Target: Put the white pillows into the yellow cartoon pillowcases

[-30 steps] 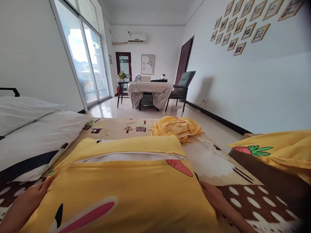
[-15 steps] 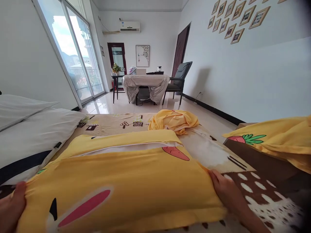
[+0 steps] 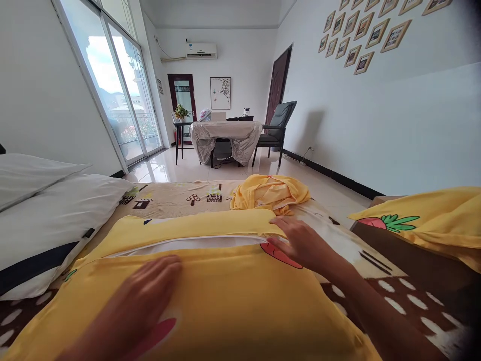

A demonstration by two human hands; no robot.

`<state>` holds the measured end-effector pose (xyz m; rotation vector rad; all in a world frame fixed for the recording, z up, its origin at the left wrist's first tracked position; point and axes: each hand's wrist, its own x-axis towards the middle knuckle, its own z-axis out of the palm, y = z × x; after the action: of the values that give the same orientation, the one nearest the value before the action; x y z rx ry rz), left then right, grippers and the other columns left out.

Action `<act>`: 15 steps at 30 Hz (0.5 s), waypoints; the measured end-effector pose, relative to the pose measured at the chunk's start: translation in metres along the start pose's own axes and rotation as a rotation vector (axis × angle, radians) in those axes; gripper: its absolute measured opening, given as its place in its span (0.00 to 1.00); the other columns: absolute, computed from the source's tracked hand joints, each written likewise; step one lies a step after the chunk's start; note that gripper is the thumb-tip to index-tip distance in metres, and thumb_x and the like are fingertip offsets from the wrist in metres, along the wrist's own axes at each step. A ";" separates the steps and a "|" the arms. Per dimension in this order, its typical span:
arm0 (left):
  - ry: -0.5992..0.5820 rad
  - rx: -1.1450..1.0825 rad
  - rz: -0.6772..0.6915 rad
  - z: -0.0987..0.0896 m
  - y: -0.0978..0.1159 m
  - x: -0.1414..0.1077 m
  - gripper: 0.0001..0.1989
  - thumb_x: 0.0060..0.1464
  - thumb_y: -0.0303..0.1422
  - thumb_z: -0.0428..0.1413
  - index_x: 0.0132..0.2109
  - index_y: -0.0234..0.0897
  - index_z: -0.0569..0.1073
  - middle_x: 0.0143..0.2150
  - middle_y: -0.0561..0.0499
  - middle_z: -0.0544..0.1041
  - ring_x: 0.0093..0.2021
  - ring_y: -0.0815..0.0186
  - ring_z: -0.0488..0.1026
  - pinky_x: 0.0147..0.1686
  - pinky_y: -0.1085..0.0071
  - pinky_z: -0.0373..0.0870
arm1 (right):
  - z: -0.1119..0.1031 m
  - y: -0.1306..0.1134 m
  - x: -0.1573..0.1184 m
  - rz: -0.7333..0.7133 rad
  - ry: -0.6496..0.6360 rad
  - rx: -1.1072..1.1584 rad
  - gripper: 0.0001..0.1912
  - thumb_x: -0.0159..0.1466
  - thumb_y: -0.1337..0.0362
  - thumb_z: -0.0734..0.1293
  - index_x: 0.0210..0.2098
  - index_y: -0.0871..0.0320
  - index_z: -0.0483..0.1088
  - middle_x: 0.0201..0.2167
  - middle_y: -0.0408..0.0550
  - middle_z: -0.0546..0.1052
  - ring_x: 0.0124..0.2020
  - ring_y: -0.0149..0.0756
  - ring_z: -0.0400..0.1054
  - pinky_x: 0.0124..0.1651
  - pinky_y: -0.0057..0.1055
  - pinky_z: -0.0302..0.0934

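A bed [image 3: 173,193] is spread with a patterned blanket in beige, brown and white, on which both hands are rested upon a plump yellow case [image 3: 233,296]. Past the fingertips, a pale, shiny floor [image 3: 176,173] is seen, with a desk [image 3: 225,130] draped in grey sheeting and a dark chair [image 3: 278,128] set at its right. Far ahead and left of the fingers, the room is lit through tall glass doors [image 3: 124,95]; high to their right, small frames [image 3: 364,25] are hung on a white wall. The case is decorated with a carrot and a pink shape, and is slit across its upper part; white fabric [image 3: 184,243] is exposed inside, just beyond the left fingers. The left hand [image 3: 146,293] is laid below the slit, fingers held together; whether any cloth is pinched cannot be told. The right hand [image 3: 298,243] is placed at the slit's right end, thumb and forefinger parted. Beyond its fingertips, a crumpled yellow cloth [image 3: 268,193] is heaped. Well left of the left fingers, white pillows [image 3: 75,213] are stacked; well right of the right fingers, a brown box [image 3: 398,255] is partly covered by carrot-printed fabric [image 3: 443,215].
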<state>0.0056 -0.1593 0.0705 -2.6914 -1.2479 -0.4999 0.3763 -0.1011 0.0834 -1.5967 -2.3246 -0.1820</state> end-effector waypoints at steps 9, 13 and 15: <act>-0.300 -0.178 0.330 0.055 0.065 0.121 0.23 0.61 0.37 0.46 0.60 0.31 0.61 0.57 0.40 0.69 0.58 0.56 0.65 0.58 0.60 0.61 | 0.051 -0.045 0.056 0.094 -0.141 -0.149 0.16 0.56 0.73 0.62 0.43 0.60 0.70 0.42 0.54 0.74 0.44 0.44 0.66 0.43 0.34 0.57; -0.339 -0.228 0.385 0.050 0.049 0.125 0.25 0.61 0.41 0.45 0.62 0.35 0.58 0.63 0.42 0.62 0.63 0.57 0.58 0.61 0.60 0.55 | 0.057 -0.033 0.041 0.309 0.049 -0.194 0.13 0.58 0.74 0.60 0.40 0.59 0.70 0.41 0.53 0.74 0.43 0.43 0.66 0.41 0.34 0.54; -0.333 -0.229 0.377 0.054 0.050 0.136 0.28 0.61 0.42 0.44 0.64 0.33 0.55 0.66 0.40 0.57 0.66 0.55 0.54 0.62 0.60 0.54 | 0.053 -0.030 0.037 0.326 0.092 -0.221 0.12 0.60 0.74 0.59 0.40 0.59 0.70 0.41 0.53 0.75 0.43 0.43 0.66 0.41 0.34 0.53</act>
<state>0.1389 -0.0804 0.0691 -3.2019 -0.7407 -0.1550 0.3260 -0.0644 0.0476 -2.0008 -1.9967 -0.4374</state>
